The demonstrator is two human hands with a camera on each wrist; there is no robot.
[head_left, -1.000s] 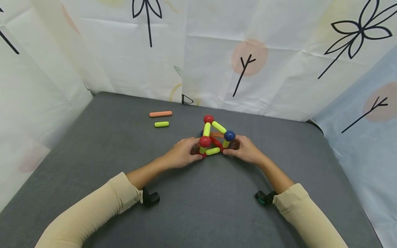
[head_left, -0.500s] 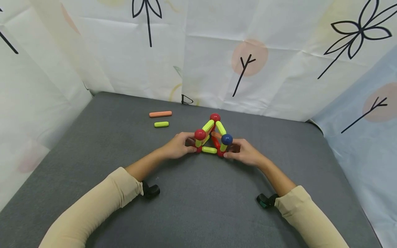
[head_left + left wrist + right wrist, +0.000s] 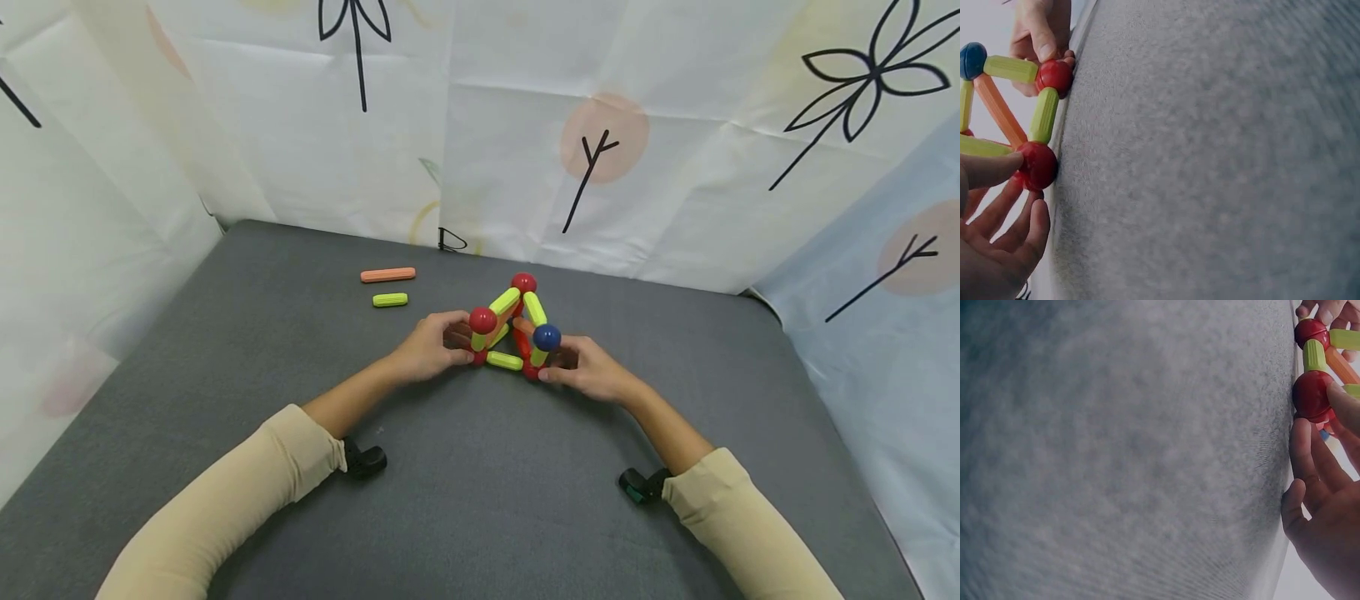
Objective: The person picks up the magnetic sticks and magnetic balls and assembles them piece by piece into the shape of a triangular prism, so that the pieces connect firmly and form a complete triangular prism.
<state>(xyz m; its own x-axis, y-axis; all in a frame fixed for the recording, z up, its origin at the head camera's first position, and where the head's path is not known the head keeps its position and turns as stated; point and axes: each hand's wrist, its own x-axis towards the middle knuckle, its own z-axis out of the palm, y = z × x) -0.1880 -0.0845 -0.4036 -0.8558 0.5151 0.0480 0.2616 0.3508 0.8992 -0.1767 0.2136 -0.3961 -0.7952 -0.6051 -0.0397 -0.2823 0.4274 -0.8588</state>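
Note:
A frame of magnetic sticks and balls stands on the grey table between my hands. My left hand (image 3: 429,348) pinches the red ball (image 3: 1039,165) at its lower left corner between thumb and fingers. At the lower right corner my right hand (image 3: 598,368) holds another red ball (image 3: 1312,395) the same way. A short yellow-green stick (image 3: 505,361) joins these two balls along the front. Above them sit a red ball (image 3: 482,320) on the left, a blue ball (image 3: 547,337) on the right and a red ball (image 3: 523,284) at the back. Parts of the far base are hidden.
A loose orange stick (image 3: 387,275) and a shorter yellow-green stick (image 3: 390,300) lie on the table (image 3: 480,500), left of the frame and further back. White printed cloth (image 3: 510,150) hangs behind the table and along both sides.
The frame has turned on the table: its left front corner moved left and away, and its back top ball moved right. Both hands keep hold of the corners; the loose sticks stay put.

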